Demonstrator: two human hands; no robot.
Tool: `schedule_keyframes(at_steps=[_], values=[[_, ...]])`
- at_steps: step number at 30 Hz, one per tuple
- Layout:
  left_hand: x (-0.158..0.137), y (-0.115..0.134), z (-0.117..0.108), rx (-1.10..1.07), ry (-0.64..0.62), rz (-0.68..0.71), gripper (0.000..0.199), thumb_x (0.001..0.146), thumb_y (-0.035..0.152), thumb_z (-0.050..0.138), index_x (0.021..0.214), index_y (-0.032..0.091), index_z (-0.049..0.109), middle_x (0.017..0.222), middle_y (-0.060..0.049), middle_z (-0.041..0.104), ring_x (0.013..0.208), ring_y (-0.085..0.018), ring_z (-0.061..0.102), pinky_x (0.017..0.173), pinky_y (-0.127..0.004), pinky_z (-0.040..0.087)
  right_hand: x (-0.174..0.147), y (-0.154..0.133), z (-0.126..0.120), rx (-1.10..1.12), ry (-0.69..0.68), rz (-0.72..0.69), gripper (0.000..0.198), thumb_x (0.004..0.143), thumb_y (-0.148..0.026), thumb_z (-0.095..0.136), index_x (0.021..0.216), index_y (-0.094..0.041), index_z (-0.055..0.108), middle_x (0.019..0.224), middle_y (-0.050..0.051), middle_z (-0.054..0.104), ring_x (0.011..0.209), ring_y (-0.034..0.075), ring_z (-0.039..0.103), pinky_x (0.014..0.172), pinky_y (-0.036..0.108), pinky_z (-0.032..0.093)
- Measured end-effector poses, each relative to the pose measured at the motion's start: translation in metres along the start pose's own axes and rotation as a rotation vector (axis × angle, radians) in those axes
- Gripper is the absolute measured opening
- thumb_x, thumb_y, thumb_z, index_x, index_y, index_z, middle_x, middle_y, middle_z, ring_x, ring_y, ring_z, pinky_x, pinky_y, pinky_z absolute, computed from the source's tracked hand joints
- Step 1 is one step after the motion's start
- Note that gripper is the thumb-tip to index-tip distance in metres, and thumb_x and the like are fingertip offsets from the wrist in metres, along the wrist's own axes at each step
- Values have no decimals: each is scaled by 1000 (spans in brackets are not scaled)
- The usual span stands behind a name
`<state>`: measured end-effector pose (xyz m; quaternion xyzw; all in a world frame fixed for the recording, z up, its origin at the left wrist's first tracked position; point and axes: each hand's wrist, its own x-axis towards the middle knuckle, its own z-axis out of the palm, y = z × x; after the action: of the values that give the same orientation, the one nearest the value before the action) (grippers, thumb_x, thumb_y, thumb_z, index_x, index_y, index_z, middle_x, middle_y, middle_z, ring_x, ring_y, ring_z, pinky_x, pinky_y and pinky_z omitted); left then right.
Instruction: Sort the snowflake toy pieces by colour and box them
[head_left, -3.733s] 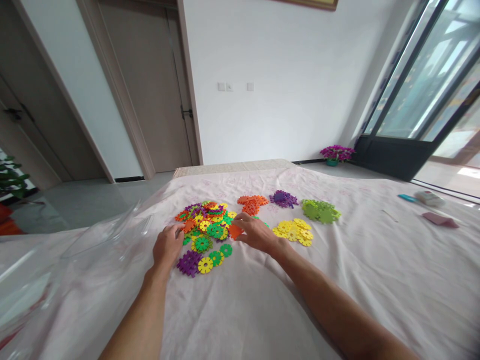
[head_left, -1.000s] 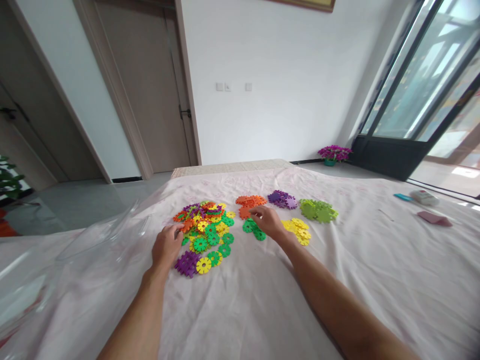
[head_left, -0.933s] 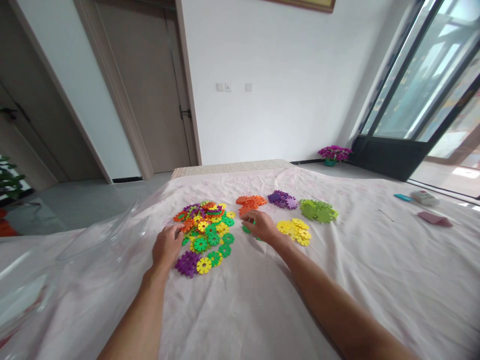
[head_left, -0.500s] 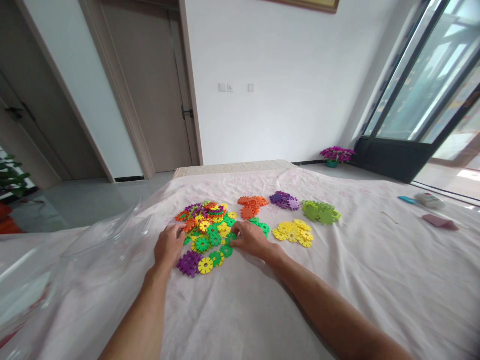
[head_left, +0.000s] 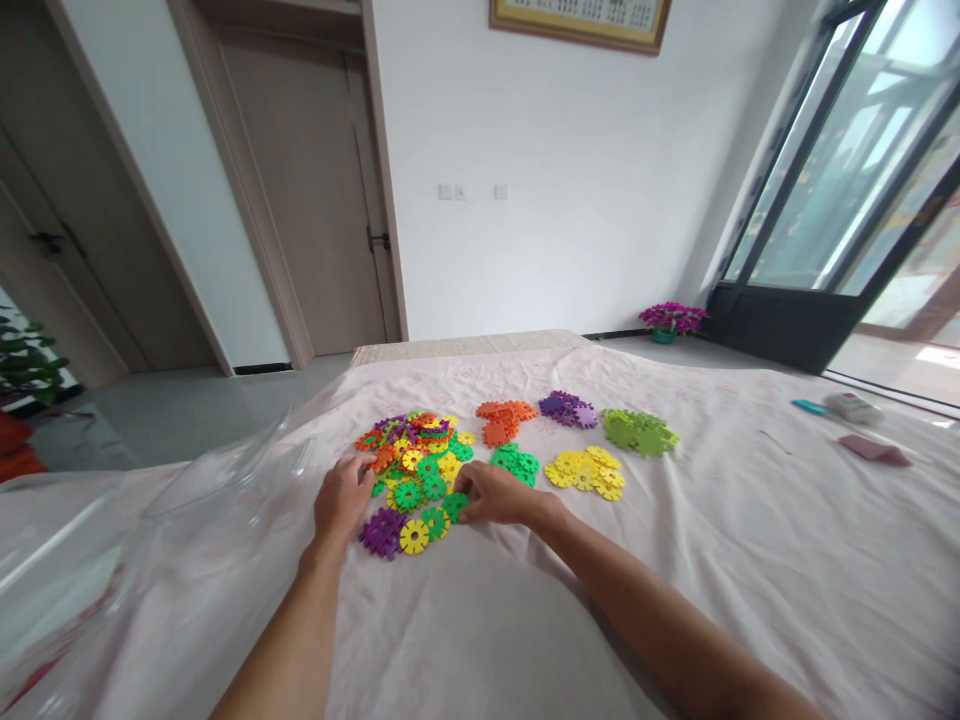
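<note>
A mixed pile of flower-shaped plastic discs (head_left: 409, 459) in yellow, green, orange and purple lies on the cloth between my hands. My left hand (head_left: 344, 497) rests against the pile's left edge, fingers loosely bent and apart, with nothing seen in them. At the pile's right front, my right hand (head_left: 489, 492) has its thumb and fingers closed on the edge of a green disc (head_left: 454, 508). Closer to me are purple interlocking pieces (head_left: 382, 533) and a yellow disc (head_left: 414, 537). Just behind my right hand sits a group of green discs (head_left: 516, 462).
Sorted groups lie further right: orange pieces (head_left: 502, 422), purple pieces (head_left: 568, 408), yellow discs (head_left: 585, 472) and light green pieces (head_left: 641, 431). Clear plastic (head_left: 217, 480) stands at the left. A pink cloth piece (head_left: 874, 450) and a blue item (head_left: 811, 407) lie far right.
My right hand has shifted slightly towards me, onto the green disc at the pile's front. More of the green group behind it shows. My left hand stays by the pile; the view tilts up.
</note>
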<state>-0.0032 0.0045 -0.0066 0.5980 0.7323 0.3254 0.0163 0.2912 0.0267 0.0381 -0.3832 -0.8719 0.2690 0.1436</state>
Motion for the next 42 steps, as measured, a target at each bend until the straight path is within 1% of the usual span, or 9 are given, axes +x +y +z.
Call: schedule_keyframes(at_steps=[6,11,15,18,24,31,34,39,42], values=[[-2,3,-3,23,8,20,30,90,24,48,111,24,68,122,-7,68,113,-23,63,99,-34,48,-1,11,2,195,88,76,24,69,-19,75,91,-17,65,74,-5,60,65,9,49,55,19,32],[-2,4,-3,34,15,23,28,90,23,49,110,24,69,120,-7,69,110,-22,63,98,-33,48,-16,35,-28,112,243,218,12,73,-22,71,82,-16,65,69,-4,60,64,11,52,57,22,34],[-3,6,-4,60,24,41,31,90,23,46,111,22,68,120,-8,68,109,-23,63,97,-34,48,-31,48,-46,-201,423,276,20,84,-28,64,100,-18,71,98,6,70,91,20,62,79,29,43],[-6,12,-7,138,71,58,32,92,26,45,111,20,69,117,-11,68,107,-25,63,98,-36,46,-34,47,-39,-317,460,273,39,91,-35,58,126,-18,64,130,14,62,119,26,54,96,34,40],[-12,36,-8,208,209,249,32,95,33,46,116,25,68,133,-8,62,128,-28,51,109,-42,36,-36,24,-2,-338,376,267,40,97,-38,49,131,-20,59,134,13,59,120,25,53,98,35,38],[13,109,16,217,-84,668,30,93,36,50,114,28,70,138,-5,61,141,-28,38,119,-48,23,-46,17,6,-309,442,183,29,95,-35,55,117,-21,65,118,8,63,110,21,54,95,31,37],[27,135,37,267,-212,731,37,93,44,47,119,27,68,138,-7,61,141,-31,38,119,-54,20,-46,18,5,-309,447,171,27,96,-35,53,116,-21,65,114,8,64,107,20,55,94,31,37],[34,140,64,329,-338,725,50,94,54,42,132,25,59,142,-10,57,143,-34,34,117,-58,20,-45,21,4,-316,446,151,28,95,-36,55,117,-21,65,114,8,64,106,20,55,93,31,38],[27,132,65,326,-302,742,50,96,54,40,131,24,58,141,-11,58,142,-33,36,117,-56,21,-44,24,4,-314,460,156,26,96,-36,54,114,-22,66,114,8,64,106,20,56,93,31,38]])
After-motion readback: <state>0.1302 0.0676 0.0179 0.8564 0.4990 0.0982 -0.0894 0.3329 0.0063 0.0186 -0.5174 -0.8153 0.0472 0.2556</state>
